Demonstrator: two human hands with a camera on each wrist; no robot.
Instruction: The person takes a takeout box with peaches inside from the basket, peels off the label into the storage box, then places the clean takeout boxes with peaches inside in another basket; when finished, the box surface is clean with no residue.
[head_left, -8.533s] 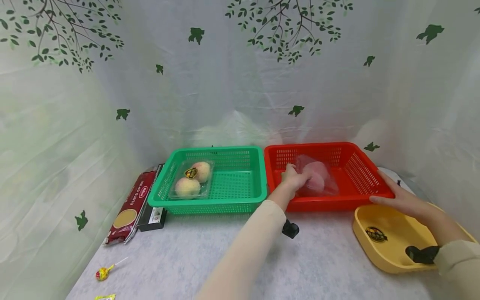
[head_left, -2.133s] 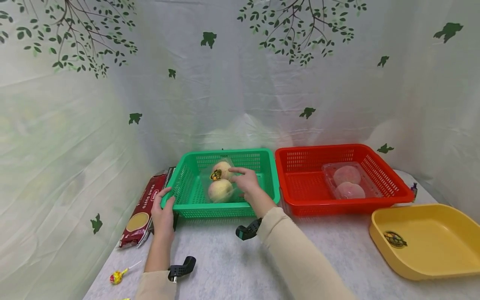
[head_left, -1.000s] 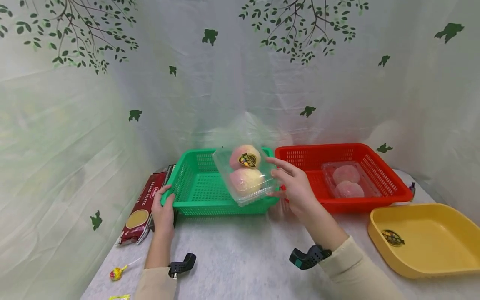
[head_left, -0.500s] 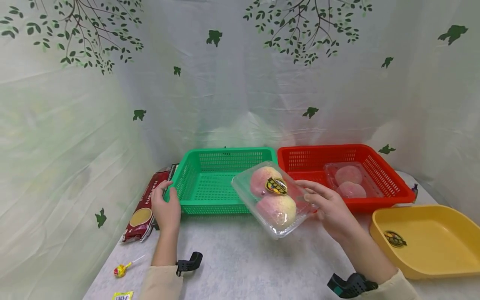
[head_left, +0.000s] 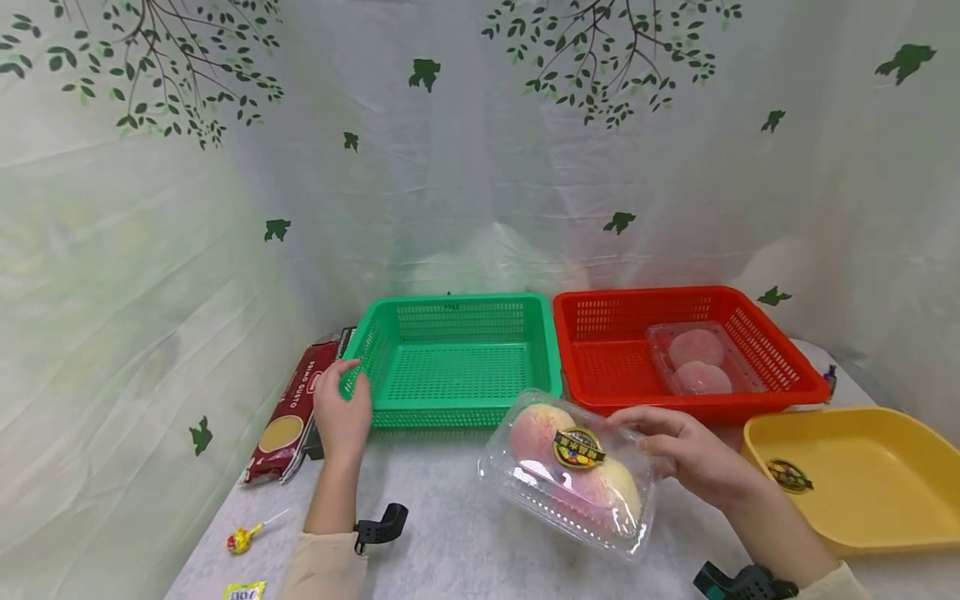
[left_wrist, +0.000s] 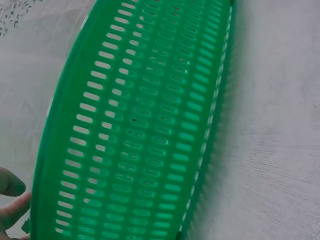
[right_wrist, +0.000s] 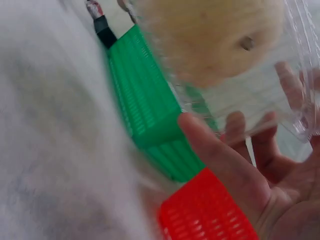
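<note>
My right hand (head_left: pixel 697 454) grips one side of a clear plastic clamshell of peaches (head_left: pixel 536 433), holding it tilted above the table in front of the baskets. Two pink-and-yellow peaches and a black-and-gold label show through its lid. The right wrist view shows the thumb and fingers (right_wrist: pixel 220 155) at the container's edge, with one peach (right_wrist: pixel 215 40) close up. My left hand (head_left: pixel 343 412) is at the left end of the green basket (head_left: pixel 465 417), fingers loosely bent. In the left wrist view its fingertips (left_wrist: pixel 15 207) are by the basket's rim, not curled over it.
A red basket (head_left: pixel 622 404) holds another clear pack of two pink peaches (head_left: pixel 697 350). A yellow tub (head_left: pixel 862 500) stands at right. Left are a dark red coffee bag (head_left: pixel 288 417), a black box (head_left: pixel 313 446), a lollipop (head_left: pixel 240 540) and a yellow wrapper (head_left: pixel 244 591).
My right hand has lifted the peach pack out of the green basket and brought it right and toward me. My left hand has let go of the basket's rim and drawn slightly back.
</note>
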